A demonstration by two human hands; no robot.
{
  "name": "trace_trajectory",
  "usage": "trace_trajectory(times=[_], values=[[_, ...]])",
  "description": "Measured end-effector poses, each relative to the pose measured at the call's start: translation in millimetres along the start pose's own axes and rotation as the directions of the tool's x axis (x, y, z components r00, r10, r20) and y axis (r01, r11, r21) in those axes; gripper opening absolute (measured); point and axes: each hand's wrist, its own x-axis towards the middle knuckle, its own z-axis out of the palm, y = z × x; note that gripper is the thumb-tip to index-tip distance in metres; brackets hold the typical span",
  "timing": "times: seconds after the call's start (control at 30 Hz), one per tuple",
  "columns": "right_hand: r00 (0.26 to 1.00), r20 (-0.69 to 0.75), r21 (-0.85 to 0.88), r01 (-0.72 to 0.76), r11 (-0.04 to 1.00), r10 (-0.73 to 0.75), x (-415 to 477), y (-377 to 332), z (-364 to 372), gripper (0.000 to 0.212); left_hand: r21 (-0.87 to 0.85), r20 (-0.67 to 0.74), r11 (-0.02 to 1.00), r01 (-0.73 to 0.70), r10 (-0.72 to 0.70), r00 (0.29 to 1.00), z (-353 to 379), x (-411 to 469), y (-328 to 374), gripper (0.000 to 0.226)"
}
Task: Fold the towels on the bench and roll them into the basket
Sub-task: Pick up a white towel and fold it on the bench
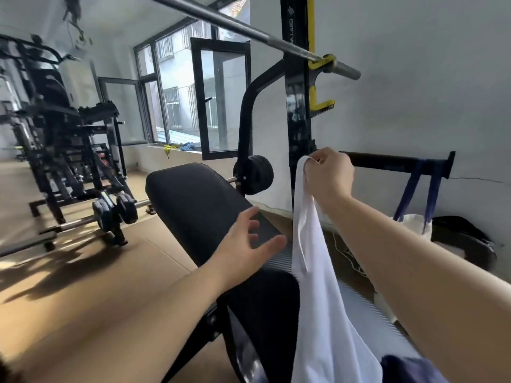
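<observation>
the white towel (313,261) hangs in the air just right of the padded black tabletop (193,194). its long axis runs nearly straight down from the right hand (330,175) to the lower edge of the view, where its bottom end is cut off. the right hand is raised, and its fingers (318,161) are clamped on the towel's top corner, bunching the cloth there. the left hand (246,244) hovers over the near right part of the tabletop, palm down, its fingers (251,217) spread apart and holding nothing. its thumb tip is just beside the towel's left edge, partway down the hanging length. so the free edge lies directly to the right of the left hand, and that hand looks the better placed to catch it and draw the cloth out flat over the tabletop. whether the thumb touches the fabric is hard to tell from this angle.
</observation>
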Motion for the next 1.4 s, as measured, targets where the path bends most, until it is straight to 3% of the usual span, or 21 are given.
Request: trace_trajectory(times=[0.1, 0.17, 0.27, 0.3, 0.37, 0.47, 0.53, 0.6, 0.7, 0.97, 1.03, 1.17, 1.4], values=[[0.997, 0.074, 0.029, 0.017, 0.999, -0.019, -3.7, 2.4, 22.0, 0.023, -0.014, 0.080, 1.000, -0.022, 0.023, 0.997, 19.9, 9.8, -11.8, 0.096], [0.992, 0.119, 0.041, 0.033, 0.999, -0.037, -6.7, 1.9, 30.7, 0.021, 0.001, 0.027, 0.998, -0.067, 0.067, 0.997, 28.0, 17.1, -16.4, 0.063], [0.983, 0.150, 0.035, 0.106, 0.994, -0.110, -13.0, 1.7, 37.6, 0.009, 0.045, -0.124, 0.999, 0.008, -0.003, 0.992, 26.6, 25.8, -25.6, 0.014], [0.979, 0.152, 0.028, 0.135, 0.991, -0.137, -13.8, 3.1, 39.2, 0.009, 0.080, -0.165, 0.996, 0.034, -0.020, 0.986, 22.7, 27.3, -30.5, 0.009], [0.976, 0.154, 0.005, 0.156, 0.988, -0.155, -11.7, 8.0, 42.1, 0.010, 0.171, -0.180, 0.982, 0.085, -0.053, 0.982, 12.0, 26.7, -40.3, 0.021], [0.983, 0.158, -0.023, 0.103, 0.994, -0.099, -12.4, 8.3, 40.5, 0.011, 0.222, -0.171, 0.954, 0.201, -0.165, 0.972, -6.6, 21.6, -48.4, 0.018], [0.989, 0.147, -0.022, 0.003, 1.000, 0.000, -11.7, 5.5, 34.7, 0.011, 0.144, -0.232, 0.946, 0.289, -0.252, 0.940, -18.3, 18.0, -49.2, 0.018], [0.976, 0.185, -0.004, -0.112, 0.994, 0.111, -10.7, 3.2, 23.8, 0.017, -0.086, -0.275, 0.929, 0.359, -0.369, 0.888, -28.2, 15.7, -45.6, 0.018], [0.947, 0.244, 0.074, -0.233, 0.970, 0.209, -11.4, -1.7, 4.8, 0.016, -0.471, -0.245, 0.783, 0.405, -0.558, 0.793, -39.4, 11.8, -29.6, 0.013], [0.926, 0.271, 0.337, -0.348, 0.875, 0.264, -12.5, -28.3, -35.1, 0.015, -0.748, -0.334, 0.656, 0.105, -0.508, 0.794, -55.1, 5.6, 21.3, 0.032], [0.960, 0.197, 0.411, -0.265, 0.872, 0.198, -13.6, -33.9, -42.1, 0.022, -0.728, -0.418, 0.685, 0.011, -0.457, 0.785, -57.7, 2.4, 36.7, 0.029], [0.999, -0.006, 0.271, 0.039, 0.962, -0.039, -21.7, -46.0, -60.7, 0.023, -0.654, -0.509, 0.751, -0.093, -0.346, 0.788, -56.3, -9.9, 61.1, 0.021], [0.994, -0.049, 0.291, 0.107, 0.951, -0.097, -23.4, -71.9, -89.9, 0.025, -0.569, -0.625, 0.795, -0.211, -0.250, 0.740, -63.7, -25.5, 105.7, 0.019]])
